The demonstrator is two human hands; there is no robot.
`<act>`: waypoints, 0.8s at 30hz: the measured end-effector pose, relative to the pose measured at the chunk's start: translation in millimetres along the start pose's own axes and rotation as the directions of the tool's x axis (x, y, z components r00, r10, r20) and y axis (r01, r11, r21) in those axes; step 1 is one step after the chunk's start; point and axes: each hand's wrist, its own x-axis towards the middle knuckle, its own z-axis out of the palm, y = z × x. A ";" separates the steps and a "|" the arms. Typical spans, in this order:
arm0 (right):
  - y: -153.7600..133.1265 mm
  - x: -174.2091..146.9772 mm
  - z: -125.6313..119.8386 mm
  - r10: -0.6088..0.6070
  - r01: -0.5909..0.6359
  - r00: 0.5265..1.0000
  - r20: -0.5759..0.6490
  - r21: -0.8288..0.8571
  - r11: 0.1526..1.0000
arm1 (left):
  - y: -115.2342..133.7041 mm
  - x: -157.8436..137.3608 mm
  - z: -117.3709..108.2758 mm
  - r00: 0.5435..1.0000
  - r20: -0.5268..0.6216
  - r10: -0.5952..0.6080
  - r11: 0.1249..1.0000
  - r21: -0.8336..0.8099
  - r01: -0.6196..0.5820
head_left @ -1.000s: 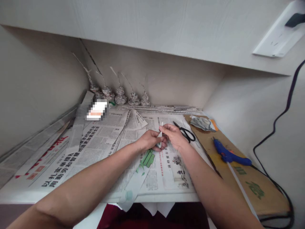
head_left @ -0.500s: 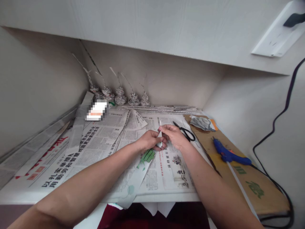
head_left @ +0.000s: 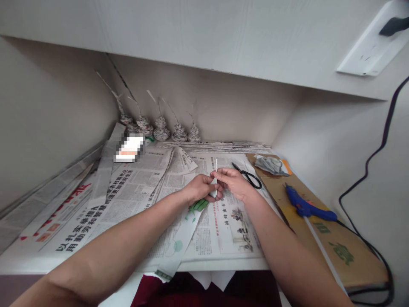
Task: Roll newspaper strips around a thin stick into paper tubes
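Over the newspaper, my left hand (head_left: 200,187) is closed on the upper end of a long paper strip (head_left: 183,238) printed with green leaves. The strip slants down toward me, and its tail hangs over the table's front edge. My right hand (head_left: 232,181) pinches the same rolled end, close against my left fingertips. From between the fingers a thin white tip (head_left: 216,164) points up; whether it is rolled paper or a stick I cannot tell. Black-handled scissors (head_left: 251,177) lie just beyond my right hand.
Newspaper sheets (head_left: 128,192) cover the table. Several gourd-shaped woven paper pieces (head_left: 161,130) stand at the back beside thin paper rods (head_left: 220,147). At right, a blue glue gun (head_left: 306,204) with its cord and a crumpled wrapper (head_left: 271,165) lie on cardboard (head_left: 354,268). A blurred phone-like rectangle (head_left: 129,148) lies at left.
The paper strip has shifted under my fingers; less of its green print shows near them, and a dark green end now shows at its tail. The white tip stands out more clearly.
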 end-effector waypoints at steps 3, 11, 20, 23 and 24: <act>2.0 1.0 -0.9 0.001 -0.001 0.999 -0.047 0.012 1.000 | 0.0 -0.5 0.3 1.000 -0.003 0.022 1.000 0.014 -0.022; 1.9 1.1 -0.3 -0.007 0.007 1.000 -0.027 0.018 1.000 | -0.9 0.6 -0.3 1.000 -0.007 0.001 1.000 0.009 -0.001; -0.2 1.2 -1.0 -0.021 0.024 0.990 -0.140 0.022 0.999 | -1.2 -0.3 -0.9 0.999 0.019 0.025 1.000 0.006 -0.025; 0.6 1.1 -0.5 0.003 -0.003 0.999 -0.041 0.009 1.000 | -1.4 -0.2 -0.7 0.999 0.014 0.029 1.000 0.002 -0.029; 0.8 1.3 -0.4 0.003 -0.003 0.999 -0.043 0.008 1.000 | -1.5 -0.1 -0.6 0.999 0.012 0.034 0.999 0.006 -0.034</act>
